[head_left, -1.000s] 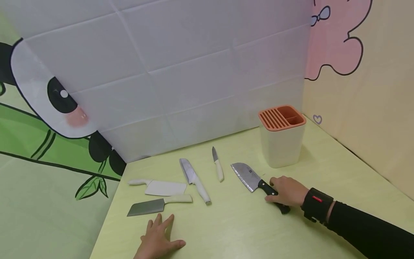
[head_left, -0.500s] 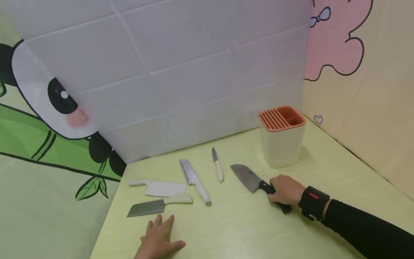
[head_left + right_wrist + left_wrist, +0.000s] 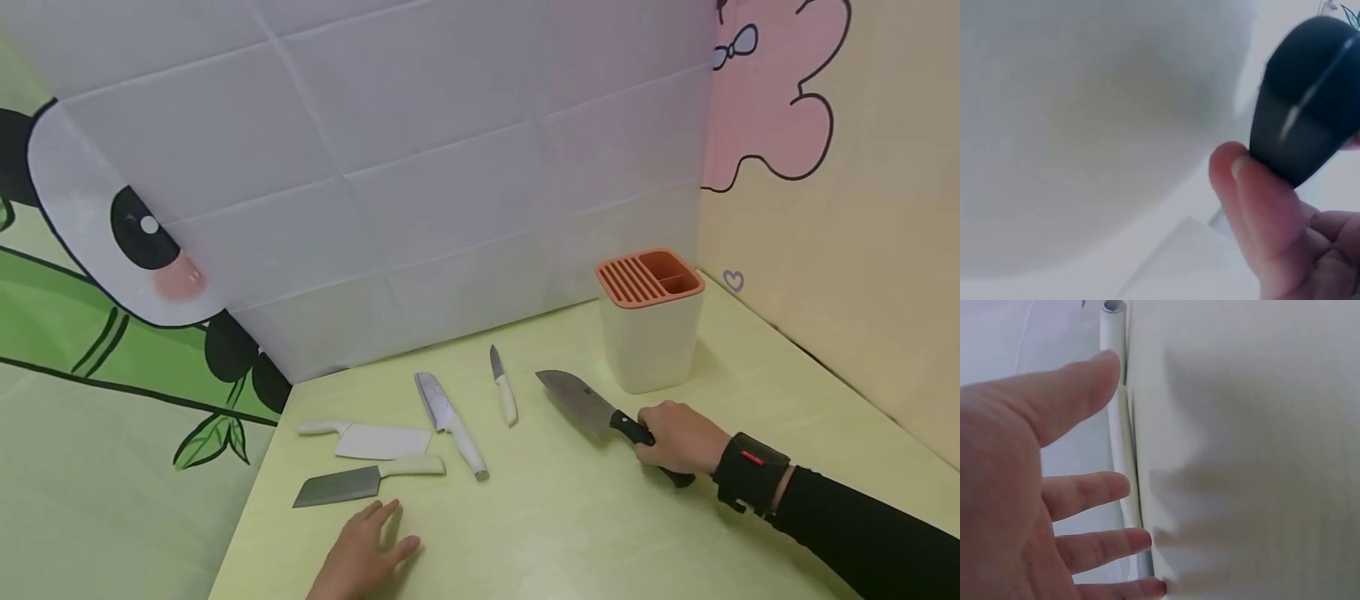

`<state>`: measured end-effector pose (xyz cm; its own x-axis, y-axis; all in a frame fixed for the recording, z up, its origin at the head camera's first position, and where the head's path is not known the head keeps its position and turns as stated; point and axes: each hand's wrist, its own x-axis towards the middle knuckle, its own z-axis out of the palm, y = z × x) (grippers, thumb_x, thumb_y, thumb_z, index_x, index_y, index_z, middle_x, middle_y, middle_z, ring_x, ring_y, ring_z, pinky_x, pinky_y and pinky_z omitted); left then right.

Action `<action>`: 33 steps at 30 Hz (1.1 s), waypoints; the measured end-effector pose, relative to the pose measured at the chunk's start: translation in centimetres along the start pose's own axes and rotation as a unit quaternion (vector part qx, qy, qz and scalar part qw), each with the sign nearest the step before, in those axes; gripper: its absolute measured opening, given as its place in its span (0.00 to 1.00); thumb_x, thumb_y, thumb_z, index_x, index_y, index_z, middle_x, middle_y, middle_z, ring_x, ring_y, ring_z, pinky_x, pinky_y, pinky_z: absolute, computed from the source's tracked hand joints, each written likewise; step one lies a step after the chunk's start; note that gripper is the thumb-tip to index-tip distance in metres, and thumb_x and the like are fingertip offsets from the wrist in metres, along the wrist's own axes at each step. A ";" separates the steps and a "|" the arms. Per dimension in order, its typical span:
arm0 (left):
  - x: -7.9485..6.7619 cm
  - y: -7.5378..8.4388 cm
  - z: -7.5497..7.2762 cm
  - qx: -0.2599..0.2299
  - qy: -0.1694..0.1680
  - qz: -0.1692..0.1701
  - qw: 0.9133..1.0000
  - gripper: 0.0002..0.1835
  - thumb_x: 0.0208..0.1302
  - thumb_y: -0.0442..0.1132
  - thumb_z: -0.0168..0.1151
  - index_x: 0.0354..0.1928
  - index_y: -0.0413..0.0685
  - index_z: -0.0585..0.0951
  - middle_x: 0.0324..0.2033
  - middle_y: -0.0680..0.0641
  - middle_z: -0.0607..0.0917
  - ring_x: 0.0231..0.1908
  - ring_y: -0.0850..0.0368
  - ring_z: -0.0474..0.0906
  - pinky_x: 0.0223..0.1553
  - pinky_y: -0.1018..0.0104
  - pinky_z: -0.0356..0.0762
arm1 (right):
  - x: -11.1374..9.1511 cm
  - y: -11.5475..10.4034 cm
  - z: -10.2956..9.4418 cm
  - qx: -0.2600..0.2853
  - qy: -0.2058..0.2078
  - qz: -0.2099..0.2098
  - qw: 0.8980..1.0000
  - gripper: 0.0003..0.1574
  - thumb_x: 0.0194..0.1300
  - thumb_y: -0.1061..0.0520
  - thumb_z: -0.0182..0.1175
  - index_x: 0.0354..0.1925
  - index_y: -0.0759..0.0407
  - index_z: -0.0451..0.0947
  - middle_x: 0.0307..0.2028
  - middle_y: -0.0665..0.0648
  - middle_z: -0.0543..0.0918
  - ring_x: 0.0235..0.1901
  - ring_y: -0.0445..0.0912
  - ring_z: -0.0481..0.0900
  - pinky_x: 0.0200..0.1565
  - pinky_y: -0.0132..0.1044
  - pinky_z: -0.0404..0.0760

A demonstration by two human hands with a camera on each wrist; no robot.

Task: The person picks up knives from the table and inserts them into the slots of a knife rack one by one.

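My right hand grips the black handle of a broad-bladed kitchen knife, its grey blade pointing away to the left. A shadow under the blade suggests it is a little off the tabletop. Close up in the right wrist view, fingers curl at the butt of the black handle. With fingers spread and nothing held, my left hand is low over the table, just below a cleaver with a pale handle. The left wrist view shows that hand's palm and parted fingers.
A white knife holder with an orange slotted top stands at the back right. Left of the held knife lie a small paring knife, a white-handled kitchen knife and a white cleaver. Printed cloth walls border the yellowish table.
My right hand has closed around the black handle and raised the knife slightly, shifting it to the right. My left hand has drawn its fingers in a little.
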<state>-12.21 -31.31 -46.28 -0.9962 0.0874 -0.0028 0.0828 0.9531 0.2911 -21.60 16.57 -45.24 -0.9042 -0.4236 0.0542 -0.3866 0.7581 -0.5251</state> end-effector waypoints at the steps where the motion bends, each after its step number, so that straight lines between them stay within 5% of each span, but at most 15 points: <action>1: 0.1 0.1 0.0 -0.006 0.007 0.007 1.000 0.37 0.56 0.58 0.69 0.59 0.37 0.77 0.56 0.29 0.76 0.58 0.29 0.70 0.57 0.36 0.66 | -0.1 -0.1 -0.4 -0.001 0.003 -0.004 1.000 0.09 0.57 0.58 0.63 0.26 0.54 0.72 0.17 0.48 0.71 0.13 0.39 0.68 0.17 0.33 0.69; 5: 0.5 1.2 -0.5 -0.030 0.052 0.024 0.998 0.32 0.59 0.55 0.69 0.58 0.39 0.79 0.54 0.37 0.80 0.56 0.37 0.75 0.55 0.42 0.71 | -0.7 -0.4 -1.8 -0.028 0.031 -0.036 0.998 0.11 0.59 0.58 0.65 0.27 0.54 0.71 0.17 0.47 0.69 0.11 0.37 0.67 0.16 0.32 0.68; 10: 0.8 3.5 -2.3 -0.063 0.155 0.039 0.985 0.20 0.61 0.48 0.69 0.51 0.45 0.84 0.44 0.47 0.86 0.38 0.54 0.84 0.35 0.60 0.79 | -1.2 -0.5 -3.3 -0.099 0.092 -0.098 0.986 0.11 0.56 0.59 0.67 0.29 0.55 0.71 0.18 0.45 0.66 0.13 0.35 0.64 0.18 0.29 0.65; 13: 0.9 5.0 -3.4 -0.068 0.225 0.072 0.969 0.14 0.60 0.43 0.71 0.46 0.47 0.86 0.37 0.50 0.87 0.31 0.61 0.82 0.27 0.66 0.77 | -1.5 -0.3 -4.0 -0.161 0.142 -0.148 0.965 0.13 0.53 0.59 0.69 0.30 0.57 0.72 0.19 0.44 0.66 0.16 0.36 0.63 0.21 0.30 0.64; 19: 1.5 7.6 -5.0 -0.065 0.324 0.182 0.926 0.15 0.55 0.36 0.73 0.45 0.44 0.85 0.37 0.50 0.86 0.37 0.57 0.83 0.36 0.56 0.81 | -1.8 0.1 -5.4 -0.257 0.221 -0.231 0.912 0.17 0.48 0.58 0.71 0.33 0.61 0.73 0.21 0.48 0.71 0.18 0.38 0.63 0.21 0.31 0.70; 21: 1.8 8.7 -5.5 -0.073 0.327 0.210 0.918 0.17 0.55 0.36 0.73 0.48 0.44 0.84 0.39 0.49 0.86 0.40 0.56 0.83 0.38 0.56 0.81 | -1.8 0.1 -5.8 -0.275 0.241 -0.254 0.895 0.19 0.46 0.59 0.71 0.34 0.62 0.73 0.22 0.51 0.75 0.18 0.39 0.66 0.20 0.32 0.73; 25: 2.7 11.2 -6.2 -0.094 0.304 0.241 0.917 0.22 0.55 0.37 0.74 0.52 0.43 0.82 0.43 0.48 0.86 0.44 0.55 0.82 0.41 0.58 0.80 | -1.7 -0.4 -6.2 -0.291 0.266 -0.295 0.870 0.23 0.43 0.61 0.71 0.40 0.66 0.76 0.26 0.55 0.81 0.20 0.43 0.73 0.21 0.36 0.80; 29: 3.9 13.5 -6.5 -0.122 0.254 0.245 0.928 0.25 0.57 0.41 0.73 0.56 0.43 0.80 0.46 0.47 0.85 0.47 0.55 0.81 0.45 0.57 0.79 | -1.2 -1.4 -6.2 -0.297 0.278 -0.332 0.851 0.21 0.47 0.62 0.65 0.43 0.68 0.79 0.31 0.58 0.83 0.24 0.46 0.78 0.24 0.40 0.83; 33: 5.2 14.9 -6.6 -0.169 0.162 0.227 0.945 0.28 0.60 0.47 0.71 0.60 0.44 0.77 0.50 0.48 0.84 0.49 0.54 0.80 0.46 0.55 0.79 | -0.5 -2.4 -5.9 -0.301 0.289 -0.359 0.835 0.17 0.62 0.58 0.49 0.43 0.66 0.80 0.32 0.57 0.83 0.26 0.47 0.77 0.26 0.40 0.83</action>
<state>-16.30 -18.56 -35.61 -0.8207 0.3207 0.4729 0.5454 0.6865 0.4809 -21.32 17.85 -39.01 -0.2698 -0.6972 0.6642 -0.7302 0.5978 0.3308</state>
